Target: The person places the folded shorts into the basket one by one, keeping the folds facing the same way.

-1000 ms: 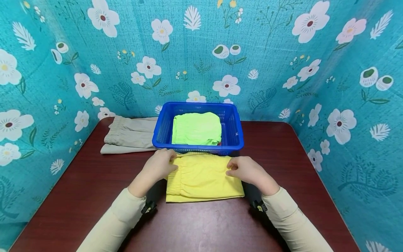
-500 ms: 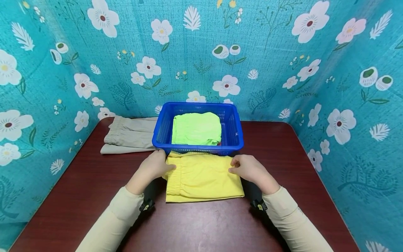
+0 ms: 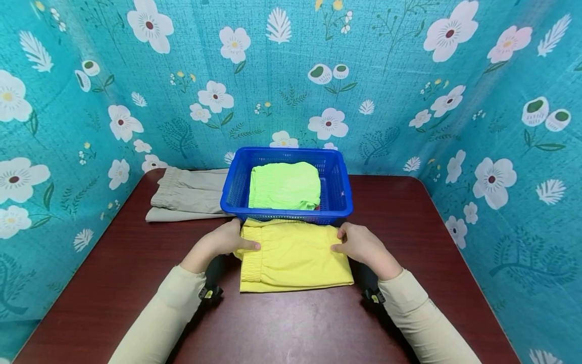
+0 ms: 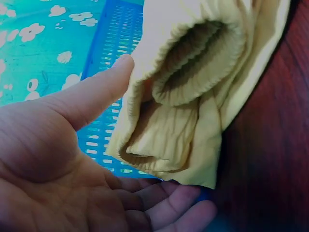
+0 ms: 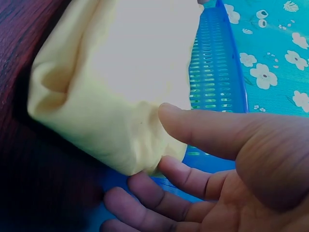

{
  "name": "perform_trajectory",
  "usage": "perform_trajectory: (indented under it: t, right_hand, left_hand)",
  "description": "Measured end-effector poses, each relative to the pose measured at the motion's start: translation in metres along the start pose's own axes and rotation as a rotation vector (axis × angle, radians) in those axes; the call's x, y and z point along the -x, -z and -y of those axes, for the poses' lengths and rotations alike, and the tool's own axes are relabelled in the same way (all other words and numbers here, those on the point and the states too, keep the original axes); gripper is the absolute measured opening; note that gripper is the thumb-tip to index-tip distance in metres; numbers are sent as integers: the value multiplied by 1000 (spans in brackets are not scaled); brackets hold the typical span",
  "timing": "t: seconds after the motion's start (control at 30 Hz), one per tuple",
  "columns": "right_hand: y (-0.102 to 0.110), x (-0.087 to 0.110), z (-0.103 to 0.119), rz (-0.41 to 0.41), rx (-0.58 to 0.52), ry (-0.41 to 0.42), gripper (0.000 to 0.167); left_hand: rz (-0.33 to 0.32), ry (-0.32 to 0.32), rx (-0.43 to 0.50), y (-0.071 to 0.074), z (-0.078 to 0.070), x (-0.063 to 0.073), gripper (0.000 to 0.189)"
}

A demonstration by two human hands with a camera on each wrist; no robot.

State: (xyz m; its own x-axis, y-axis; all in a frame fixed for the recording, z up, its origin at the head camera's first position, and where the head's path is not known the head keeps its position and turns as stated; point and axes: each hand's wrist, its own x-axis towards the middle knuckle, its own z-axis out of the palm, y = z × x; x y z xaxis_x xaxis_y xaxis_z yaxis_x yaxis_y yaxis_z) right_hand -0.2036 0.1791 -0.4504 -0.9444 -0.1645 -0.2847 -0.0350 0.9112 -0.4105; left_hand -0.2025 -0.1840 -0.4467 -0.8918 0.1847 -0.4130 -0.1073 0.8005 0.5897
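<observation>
L hand (image 3: 223,240) spread loosely, touching yellow garment (image 3: 295,255); R hand (image 3: 361,245) at other end — can't tell if pinching. Gathered opening (image 4: 198,60) — L-wrist cam only.

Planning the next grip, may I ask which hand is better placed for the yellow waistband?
Probably the left hand: its thumb overlaps the waistband; the right hand is at the opposite end.

I wear long, pale cream sleeves; the left sleeve (image 3: 154,318) shows left of the yellow garment (image 3: 300,255), the right sleeve (image 3: 425,318) right of it. Each ends in a broad, plain cuff (image 3: 183,293). Beside the garment's near corners, my wrists carry small black devices (image 3: 374,296) with yellow-green spots.
</observation>
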Motion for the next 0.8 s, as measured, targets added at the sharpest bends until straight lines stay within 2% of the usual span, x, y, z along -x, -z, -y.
perform_trajectory:
  t: [0.17, 0.4, 0.6, 0.8]
  right_hand:
    - [-1, -1, -1, 10, 16, -30, 43]
    - [-1, -1, -2, 36, 12, -69, 57]
    - [-4, -3, -3, 84, -32, -93, 43]
    - [-6, -4, -5, 109, -80, -114, 39]
  left_hand:
    - [7, -3, 32, -2, 3, -5, 99]
    - [45, 12, 122, -4, 7, -10, 78]
    - [47, 37, 137, -5, 10, -13, 69]
    - [29, 40, 143, -5, 12, -17, 78]
